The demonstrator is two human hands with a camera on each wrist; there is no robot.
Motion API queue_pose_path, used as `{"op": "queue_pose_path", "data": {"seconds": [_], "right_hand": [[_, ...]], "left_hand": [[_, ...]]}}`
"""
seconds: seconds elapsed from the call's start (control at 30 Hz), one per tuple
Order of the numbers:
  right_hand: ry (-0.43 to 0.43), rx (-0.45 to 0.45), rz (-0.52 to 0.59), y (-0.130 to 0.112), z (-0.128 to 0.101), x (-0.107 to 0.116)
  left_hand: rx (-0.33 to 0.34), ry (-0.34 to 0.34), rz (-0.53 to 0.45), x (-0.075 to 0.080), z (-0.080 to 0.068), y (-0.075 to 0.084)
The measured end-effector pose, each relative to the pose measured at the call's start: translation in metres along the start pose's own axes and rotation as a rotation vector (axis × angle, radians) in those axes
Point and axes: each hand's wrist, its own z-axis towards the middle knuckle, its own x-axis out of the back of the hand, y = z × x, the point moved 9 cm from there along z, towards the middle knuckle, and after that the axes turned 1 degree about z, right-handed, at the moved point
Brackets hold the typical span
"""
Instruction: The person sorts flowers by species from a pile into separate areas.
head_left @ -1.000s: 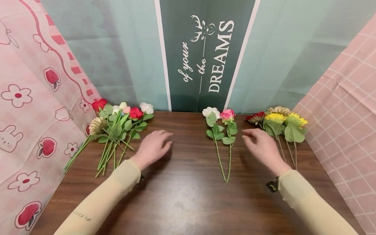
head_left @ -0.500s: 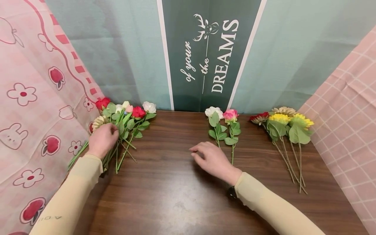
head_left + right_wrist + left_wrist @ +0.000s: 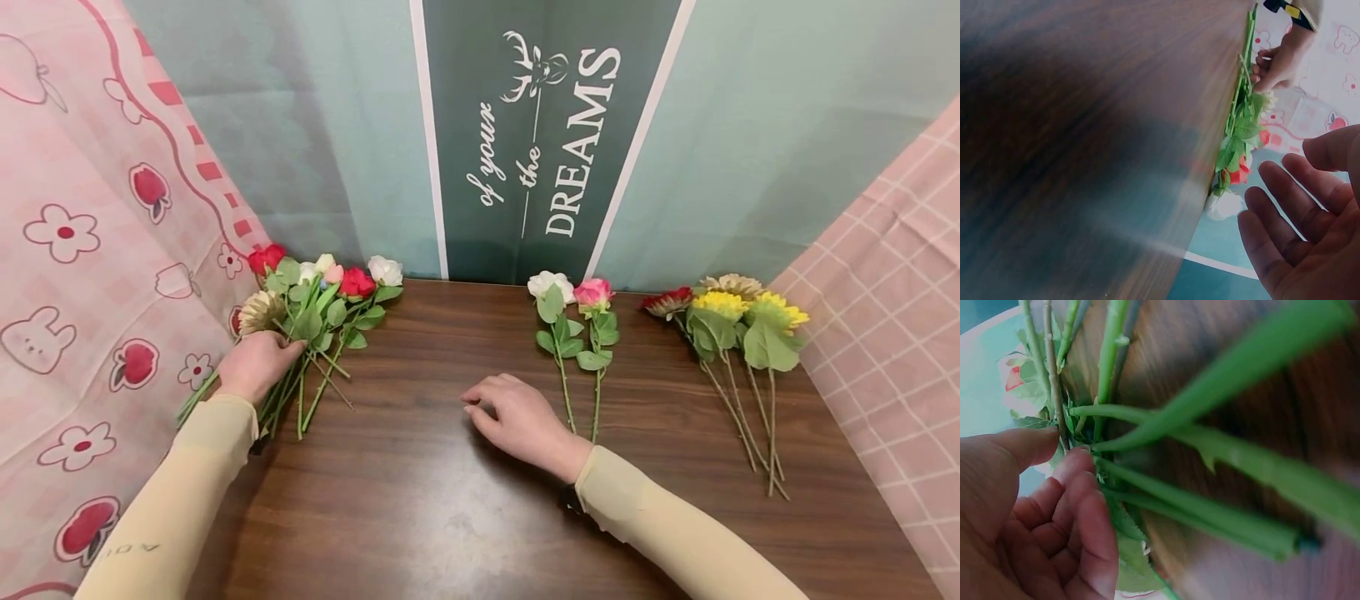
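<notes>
At the left pile of artificial flowers, my left hand (image 3: 258,365) reaches among the stems, just below a beige flower (image 3: 262,312). In the left wrist view, thumb and index finger pinch a thin brown stem (image 3: 1052,362), which looks like the beige flower's; several green stems (image 3: 1260,459) fan out past the hand. Red roses (image 3: 357,284), a white rose (image 3: 386,271) and green leaves lie in the same pile. My right hand (image 3: 517,421) hovers over the middle of the table, fingers loosely bent and holding nothing, as the right wrist view confirms.
Right of centre lie a white rose (image 3: 551,287) and a pink rose (image 3: 594,294). Farther right is a group with yellow flowers (image 3: 720,307), a dark red flower (image 3: 667,302) and a beige one. Patterned cloths hang behind and beside the brown table (image 3: 420,500).
My left hand has moved left from the table's middle into the left flower pile and now pinches a stem. My right hand has moved left, away from the yellow flowers, to the middle.
</notes>
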Motion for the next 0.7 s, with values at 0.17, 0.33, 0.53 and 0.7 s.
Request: {"op": "queue_pose_path", "data": {"seconds": [0.17, 0.33, 0.53, 0.7], "right_hand": [[0.003, 0.002, -0.001, 0.000, -0.002, -0.001], [0.002, -0.003, -0.001, 0.002, -0.004, -0.003], [0.005, -0.019, 0.014, 0.007, -0.007, -0.003], [0.005, -0.050, 0.011, 0.014, -0.009, 0.001]], "left_hand": [[0.047, -0.086, -0.148, -0.010, 0.003, -0.004], [0.121, -0.133, -0.376, -0.020, 0.005, -0.009], [0.249, -0.110, -0.751, -0.026, -0.001, -0.013], [0.190, 0.033, -0.734, -0.006, -0.009, 0.009]]}}
